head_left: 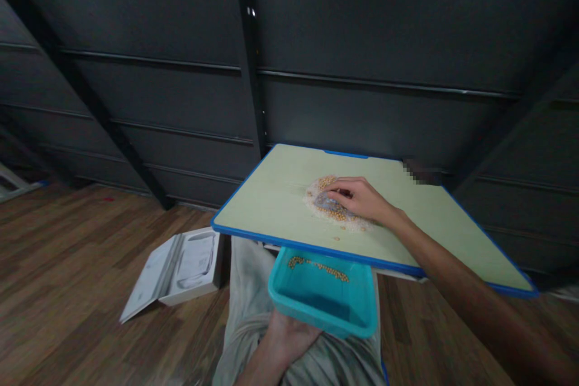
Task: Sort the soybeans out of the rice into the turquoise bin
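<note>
The 2 hands are apart: the left hand [292,335] holds the bin [323,315] from beneath, fingers hidden, by the table's [253,205] near edge; the right hand [359,196] bends over beans [335,215] and pale grains [312,198] on the table — whether it pinches any, I cannot tell. More beans line the bin's far side. An open box [194,268] lies on the floor [85,271].

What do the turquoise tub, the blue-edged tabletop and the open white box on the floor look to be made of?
Turquoise tub: probably moulded plastic, with even colour and rounded corners. 
Tabletop: perhaps laminated board, smooth and pale; its blue edging looks like plastic trim. 
White box: likely cardboard, given its thin flat lid and crisp edges; coating unclear.
</note>
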`<state>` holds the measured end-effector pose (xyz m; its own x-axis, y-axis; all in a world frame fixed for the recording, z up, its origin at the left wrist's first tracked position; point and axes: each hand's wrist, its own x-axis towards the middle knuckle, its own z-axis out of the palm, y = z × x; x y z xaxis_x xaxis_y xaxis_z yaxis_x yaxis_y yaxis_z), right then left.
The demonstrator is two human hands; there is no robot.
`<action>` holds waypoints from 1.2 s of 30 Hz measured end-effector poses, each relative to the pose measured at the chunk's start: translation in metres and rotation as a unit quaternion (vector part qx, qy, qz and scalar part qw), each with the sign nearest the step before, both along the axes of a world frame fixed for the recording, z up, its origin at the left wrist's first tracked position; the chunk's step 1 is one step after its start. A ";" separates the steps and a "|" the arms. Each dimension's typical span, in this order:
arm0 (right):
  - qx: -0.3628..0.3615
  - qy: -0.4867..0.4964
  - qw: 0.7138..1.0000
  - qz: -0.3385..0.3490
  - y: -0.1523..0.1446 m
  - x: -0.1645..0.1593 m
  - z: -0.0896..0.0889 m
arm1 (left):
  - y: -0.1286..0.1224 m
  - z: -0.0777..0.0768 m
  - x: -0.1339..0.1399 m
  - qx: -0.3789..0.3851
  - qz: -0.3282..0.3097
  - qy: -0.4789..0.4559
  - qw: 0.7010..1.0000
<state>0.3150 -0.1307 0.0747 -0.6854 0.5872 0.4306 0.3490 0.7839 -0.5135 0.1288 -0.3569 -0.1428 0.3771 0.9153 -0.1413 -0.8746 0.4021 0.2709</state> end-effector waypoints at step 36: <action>-0.126 0.000 0.989 0.072 -0.003 -0.004 -0.014 | 0.000 0.003 0.000 -0.003 0.002 0.025 1.000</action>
<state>0.3113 -0.1336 0.0607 -0.7695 0.5727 0.2827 0.2439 0.6725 -0.6988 0.1291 -0.3566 -0.1396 0.3663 0.9158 -0.1649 -0.8616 0.4007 0.3116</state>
